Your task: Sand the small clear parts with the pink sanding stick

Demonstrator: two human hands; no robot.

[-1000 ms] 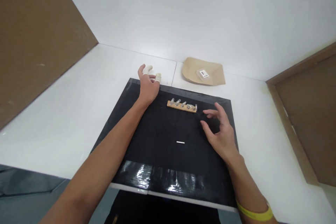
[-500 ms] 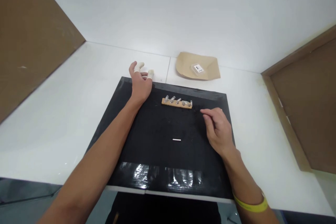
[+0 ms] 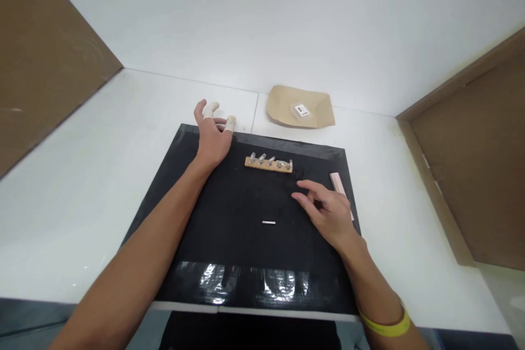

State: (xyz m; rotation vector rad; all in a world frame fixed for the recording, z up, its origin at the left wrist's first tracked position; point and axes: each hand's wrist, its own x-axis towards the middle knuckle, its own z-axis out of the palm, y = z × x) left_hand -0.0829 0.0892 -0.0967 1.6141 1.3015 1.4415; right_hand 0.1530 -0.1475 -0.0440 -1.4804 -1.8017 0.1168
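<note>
My left hand (image 3: 214, 134) rests at the back left edge of the black mat (image 3: 229, 202), fingers apart, with pale covers on two fingertips and nothing held. My right hand (image 3: 326, 208) hovers over the mat's right part, thumb and forefinger apart with a gap between them. Between the hands lies a narrow wooden strip (image 3: 268, 165) bearing several small clear pieces. A thin silver rod (image 3: 268, 222) lies nearer the front, left of my right hand. Partly hidden behind my right hand is a pink bar (image 3: 338, 184).
A brown paper tray (image 3: 279, 104) holding a small labelled clear box (image 3: 301, 111) stands behind the mat on the white table (image 3: 381, 175). Brown panels (image 3: 471, 158) flank the table, and a white wall rises at the back.
My right hand has moved left and toward the front, and its thumb and forefinger have parted. The pink bar now shows beside it. The whole view has shifted slightly.
</note>
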